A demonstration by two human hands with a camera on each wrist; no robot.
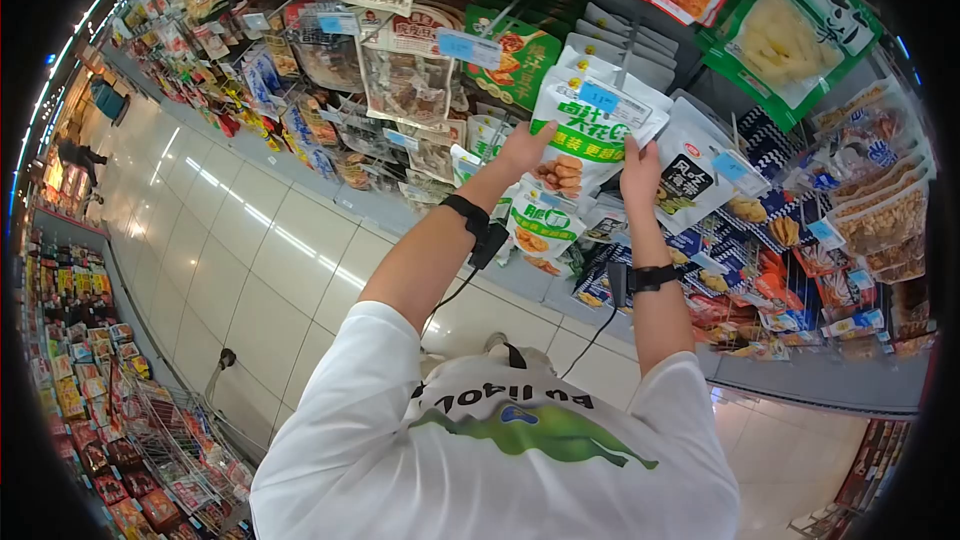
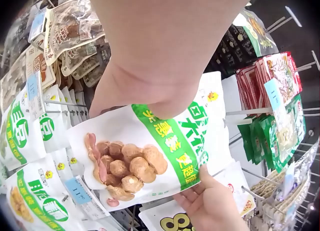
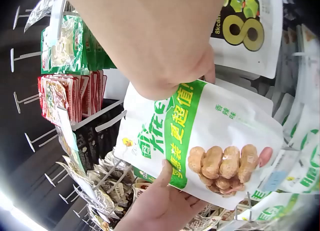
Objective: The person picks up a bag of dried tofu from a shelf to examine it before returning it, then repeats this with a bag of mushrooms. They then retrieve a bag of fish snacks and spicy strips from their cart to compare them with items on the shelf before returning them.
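Note:
A white and green peanut bag is held up in front of the peg rack by both hands. My left hand grips its left edge, and my right hand grips its right edge. In the left wrist view the bag fills the middle, with the left hand above it and the right hand below, thumb on the bag's edge. In the right wrist view the bag sits under the right hand, and the left hand pinches its lower edge with the thumb on the front.
Metal peg hooks carry many other snack bags and blue price tags all round the held bag. A tiled aisle floor runs to the left. A wire cart and a low goods shelf stand at lower left.

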